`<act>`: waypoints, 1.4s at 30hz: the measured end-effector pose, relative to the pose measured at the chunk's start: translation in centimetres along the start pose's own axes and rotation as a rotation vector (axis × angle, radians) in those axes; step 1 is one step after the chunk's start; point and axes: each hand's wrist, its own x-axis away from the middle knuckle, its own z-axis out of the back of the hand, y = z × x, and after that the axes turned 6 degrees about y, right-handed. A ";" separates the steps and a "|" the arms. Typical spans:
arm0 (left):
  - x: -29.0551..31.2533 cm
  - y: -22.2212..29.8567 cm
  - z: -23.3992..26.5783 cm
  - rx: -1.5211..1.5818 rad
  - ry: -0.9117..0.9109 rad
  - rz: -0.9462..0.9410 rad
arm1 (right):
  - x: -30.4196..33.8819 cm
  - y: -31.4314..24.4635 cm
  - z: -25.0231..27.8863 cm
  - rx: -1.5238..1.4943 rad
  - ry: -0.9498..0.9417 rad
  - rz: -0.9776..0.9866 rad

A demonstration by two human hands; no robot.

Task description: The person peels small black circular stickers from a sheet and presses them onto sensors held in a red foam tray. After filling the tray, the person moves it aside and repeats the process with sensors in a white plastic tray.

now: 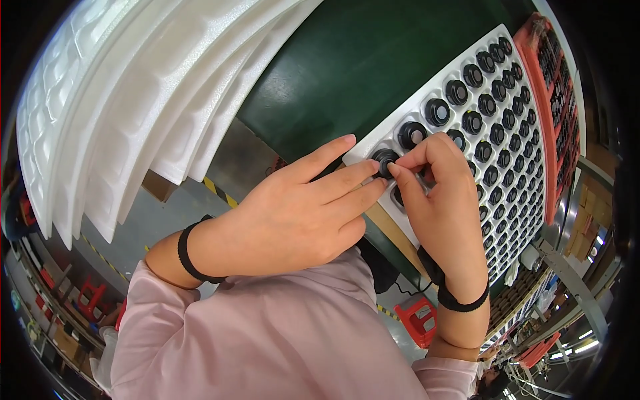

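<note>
A white moulded tray [427, 90] holds rows of black round parts [437, 112], many with a pale disc on top; they look like small lenses. At its near corner sits one such black round part [385, 157], where both hands meet. My right hand [443, 200] pinches at this part's edge with thumb and forefinger. My left hand [300, 207] lies palm down with fingers stretched out, its middle fingertips touching the same part. Its forefinger is raised apart over the tray's corner, and its thumb is hidden. Black bands circle both wrists.
White moulded trays [153, 100] stand stacked at the left. A dark green tabletop [333, 73] lies between them and the filled tray. Beyond the filled tray is a red tray [543, 100] with small dark parts. A red stool [419, 320] stands below on the floor.
</note>
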 end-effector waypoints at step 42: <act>-1.7 55.9 15.9 0.678 0.079 0.428 | 50.7 -11.3 30.3 -0.603 0.316 0.234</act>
